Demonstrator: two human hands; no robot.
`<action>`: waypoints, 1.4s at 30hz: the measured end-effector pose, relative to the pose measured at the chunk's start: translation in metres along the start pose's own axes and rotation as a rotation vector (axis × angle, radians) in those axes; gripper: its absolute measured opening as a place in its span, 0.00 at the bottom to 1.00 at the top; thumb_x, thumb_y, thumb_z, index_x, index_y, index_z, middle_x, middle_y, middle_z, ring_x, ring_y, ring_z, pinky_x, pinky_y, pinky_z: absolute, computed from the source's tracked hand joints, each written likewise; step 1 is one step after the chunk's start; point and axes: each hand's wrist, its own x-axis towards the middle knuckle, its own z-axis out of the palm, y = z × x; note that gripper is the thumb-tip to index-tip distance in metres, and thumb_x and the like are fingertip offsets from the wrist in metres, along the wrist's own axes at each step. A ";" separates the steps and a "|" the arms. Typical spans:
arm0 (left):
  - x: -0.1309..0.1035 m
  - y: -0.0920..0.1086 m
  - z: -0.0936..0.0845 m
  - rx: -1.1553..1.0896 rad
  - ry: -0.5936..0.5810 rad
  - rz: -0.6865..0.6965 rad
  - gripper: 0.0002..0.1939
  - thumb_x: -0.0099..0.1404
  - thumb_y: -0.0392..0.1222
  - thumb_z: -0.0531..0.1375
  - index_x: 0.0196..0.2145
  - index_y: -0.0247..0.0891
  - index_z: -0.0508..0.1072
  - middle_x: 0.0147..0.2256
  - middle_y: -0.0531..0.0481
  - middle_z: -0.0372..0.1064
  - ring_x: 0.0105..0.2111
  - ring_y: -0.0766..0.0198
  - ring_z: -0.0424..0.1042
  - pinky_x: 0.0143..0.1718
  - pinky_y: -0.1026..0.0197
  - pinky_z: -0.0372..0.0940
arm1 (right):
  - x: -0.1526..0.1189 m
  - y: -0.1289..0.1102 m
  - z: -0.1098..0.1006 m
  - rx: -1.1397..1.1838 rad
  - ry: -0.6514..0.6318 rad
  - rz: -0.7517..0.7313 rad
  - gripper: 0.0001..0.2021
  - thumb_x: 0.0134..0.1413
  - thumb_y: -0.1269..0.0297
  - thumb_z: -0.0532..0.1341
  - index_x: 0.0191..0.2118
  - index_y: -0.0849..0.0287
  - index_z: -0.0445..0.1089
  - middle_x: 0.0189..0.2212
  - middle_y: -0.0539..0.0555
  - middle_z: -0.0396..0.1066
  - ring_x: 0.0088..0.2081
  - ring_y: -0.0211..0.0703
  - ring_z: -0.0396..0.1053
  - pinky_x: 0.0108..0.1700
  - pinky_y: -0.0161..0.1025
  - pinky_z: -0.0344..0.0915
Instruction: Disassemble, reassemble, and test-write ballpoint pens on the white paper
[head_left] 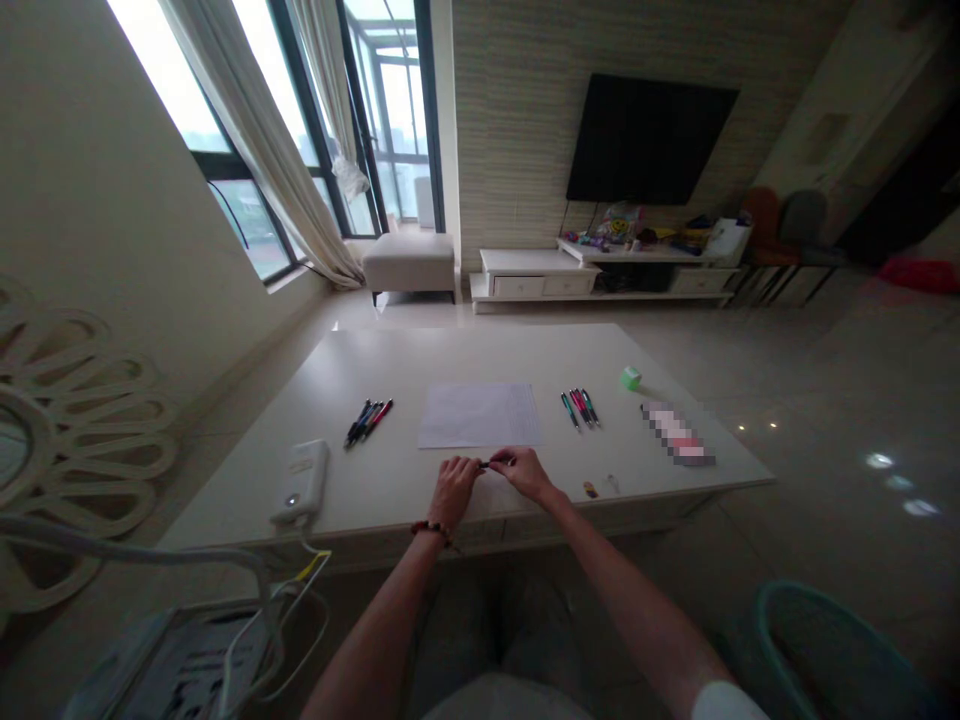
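My left hand point(452, 490), with a beaded bracelet at the wrist, has its fingers closed on one end of a small dark pen point(485, 464). The fingers of my right hand point(526, 472) pinch the other end; much of the pen is hidden by both hands. Just beyond them lies a stack of white paper point(480, 415). Several dark and red pens point(367, 423) are bunched to the left of the paper. On its right, several green and red pens point(581, 408) lie side by side.
On the white table point(480, 350) are a white box-shaped device point(304, 480) with a cable, a green cube-like object point(631, 378), a blurred-out pink item point(679, 433) and a small brown object point(590, 490). A teal basket point(765, 610) stands on the floor at right.
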 end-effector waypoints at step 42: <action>0.000 0.004 -0.004 0.005 0.008 0.035 0.07 0.66 0.40 0.49 0.38 0.40 0.65 0.33 0.51 0.66 0.35 0.63 0.61 0.38 0.59 0.53 | -0.007 0.008 0.004 0.078 -0.061 0.106 0.24 0.53 0.46 0.50 0.18 0.60 0.61 0.12 0.45 0.55 0.15 0.32 0.54 0.20 0.31 0.51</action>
